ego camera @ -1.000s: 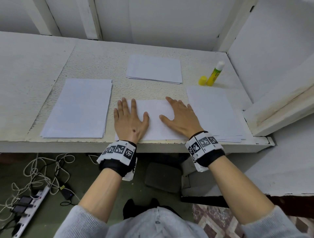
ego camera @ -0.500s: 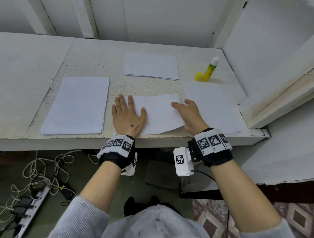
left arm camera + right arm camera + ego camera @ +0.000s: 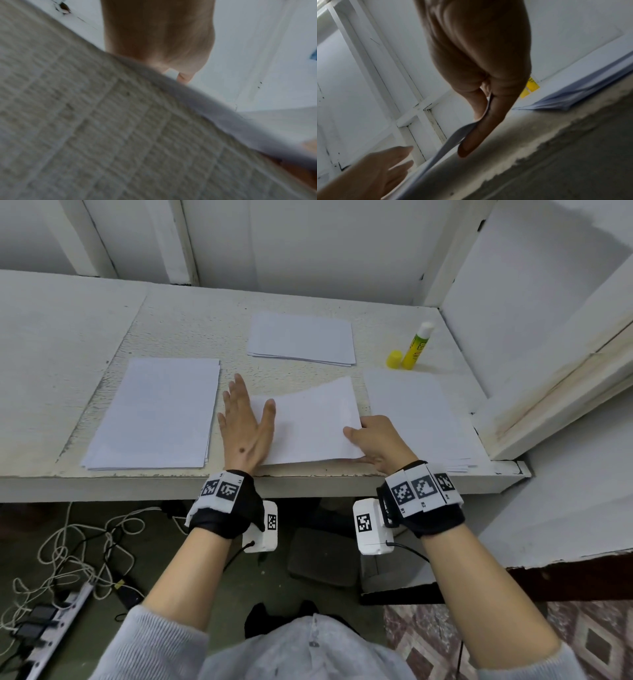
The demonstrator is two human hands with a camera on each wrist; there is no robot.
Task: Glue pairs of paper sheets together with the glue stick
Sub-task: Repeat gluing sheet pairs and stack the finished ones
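You are lifting a sheet pair at the centre of the counter.
Your right hand is pinching its right edge; your left hand is lying flat beside it. The uncapped glue stick is standing upper right; paper stacks are waiting, so gluing seems unfinished.

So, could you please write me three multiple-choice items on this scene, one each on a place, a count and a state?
1. Where does the yellow-green glue stick stand?
A. far right of the white bench
B. on the left stack
C. on the floor

2. How many paper stacks lie apart from the middle white sheet?
A. one
B. three
C. five

3. What is the right hand doing?
A. resting flat
B. pinching the sheet's right edge
C. holding the cap

Key: A, it stands beside its yellow cap; B, left, far and right stacks; C is wrong, B: thumb above, fingers beneath.
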